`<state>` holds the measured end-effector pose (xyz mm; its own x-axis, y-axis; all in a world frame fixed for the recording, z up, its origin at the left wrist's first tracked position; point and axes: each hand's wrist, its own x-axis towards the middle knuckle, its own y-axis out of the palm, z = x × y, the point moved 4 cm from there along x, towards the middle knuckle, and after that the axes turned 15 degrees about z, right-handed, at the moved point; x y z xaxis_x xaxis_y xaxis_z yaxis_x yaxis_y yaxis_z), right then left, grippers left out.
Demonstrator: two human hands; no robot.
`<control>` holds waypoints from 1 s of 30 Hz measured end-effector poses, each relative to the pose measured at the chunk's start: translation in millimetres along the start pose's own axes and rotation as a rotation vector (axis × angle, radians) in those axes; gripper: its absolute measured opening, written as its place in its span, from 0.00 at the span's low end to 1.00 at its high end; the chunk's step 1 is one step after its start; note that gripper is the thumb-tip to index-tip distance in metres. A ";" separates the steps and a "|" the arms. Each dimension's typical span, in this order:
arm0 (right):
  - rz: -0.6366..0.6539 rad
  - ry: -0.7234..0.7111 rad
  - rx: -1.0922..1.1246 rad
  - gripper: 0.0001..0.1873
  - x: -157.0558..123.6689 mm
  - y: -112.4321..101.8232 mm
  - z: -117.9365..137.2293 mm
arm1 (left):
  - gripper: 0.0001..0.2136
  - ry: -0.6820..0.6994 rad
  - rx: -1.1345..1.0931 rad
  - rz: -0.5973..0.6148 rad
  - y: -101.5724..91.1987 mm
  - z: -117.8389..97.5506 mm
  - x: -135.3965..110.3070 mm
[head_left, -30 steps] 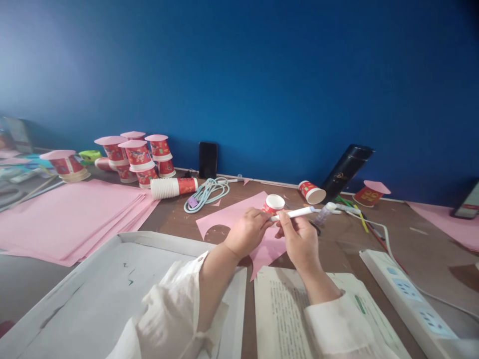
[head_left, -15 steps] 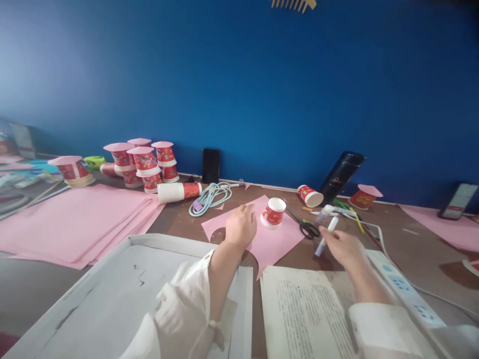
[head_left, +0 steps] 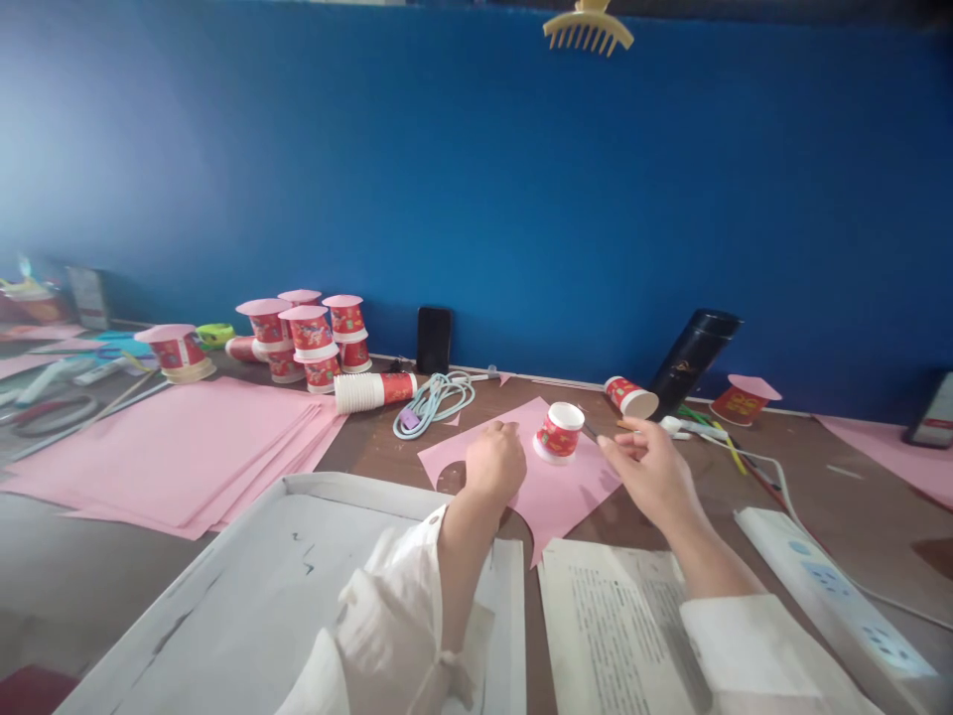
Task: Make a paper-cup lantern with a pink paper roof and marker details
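My left hand (head_left: 493, 461) rests with curled fingers on a cut pink paper sheet (head_left: 555, 492), at its far edge. A red paper cup (head_left: 559, 433) stands upside down on that sheet, between my hands. To the right of the cup hovers my right hand (head_left: 646, 467), fingers apart and holding nothing. A dark scissor blade (head_left: 589, 430) pokes out beside its fingertips; the rest of the scissors is hidden under the hand. A white pen (head_left: 681, 428) lies just beyond the right hand.
A stack of pink sheets (head_left: 171, 447) lies at left, with lidded red cups (head_left: 305, 333) and a sleeve of cups (head_left: 372, 390) behind. A cable (head_left: 436, 397), phone (head_left: 434, 340), black flask (head_left: 692, 348), lying cup (head_left: 631, 395), power strip (head_left: 834, 606), open book (head_left: 617, 636) and white tray (head_left: 260, 596) surround my hands.
My right hand put down the white pen at the right and came back open toward the cup. My left hand let go of the cup and settled on the pink sheet.
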<state>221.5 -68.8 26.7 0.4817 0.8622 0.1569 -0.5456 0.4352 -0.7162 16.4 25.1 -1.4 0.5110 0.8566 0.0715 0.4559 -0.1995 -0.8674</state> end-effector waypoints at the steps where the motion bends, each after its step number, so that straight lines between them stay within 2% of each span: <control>1: 0.013 -0.024 0.083 0.42 4.0 9.4 5.0 | 0.17 -0.006 0.006 0.009 0.5 0.1 0.2; 3: 0.022 -0.059 0.184 0.54 13.6 27.3 12.2 | 0.17 -0.012 0.017 0.018 0.8 0.1 0.4; 5: 0.007 -0.097 0.193 0.63 22.4 42.5 17.9 | 0.17 -0.010 0.020 0.020 0.6 -0.1 0.3; 8: -0.051 -0.168 0.144 0.68 28.0 58.2 25.8 | 0.16 0.009 0.021 0.027 0.2 -0.7 0.4; 11: -0.092 -0.201 0.099 0.66 23.9 67.5 31.4 | 0.16 0.009 0.024 0.026 -0.8 -0.6 -0.3; 15: -0.088 -0.179 0.080 0.64 18.4 73.7 31.6 | 0.17 0.004 0.020 0.022 -1.5 -0.5 -1.4; 19: -0.066 -0.195 0.107 0.62 20.6 74.2 27.9 | 0.16 -0.005 0.030 0.016 -1.5 -1.2 -2.6; 26: 0.022 -0.132 0.222 0.61 22.9 72.9 21.7 | 0.16 -0.003 0.026 0.027 -1.4 -5.3 -5.7; 30: 0.030 -0.156 0.247 0.59 21.8 72.6 23.3 | 0.16 -0.027 0.036 0.016 -1.9 -3.7 -4.2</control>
<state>176.4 -12.4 -6.0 0.3619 0.8969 0.2543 -0.7179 0.4422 -0.5376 16.1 20.1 1.8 0.4983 0.8659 0.0443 0.4207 -0.1967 -0.8856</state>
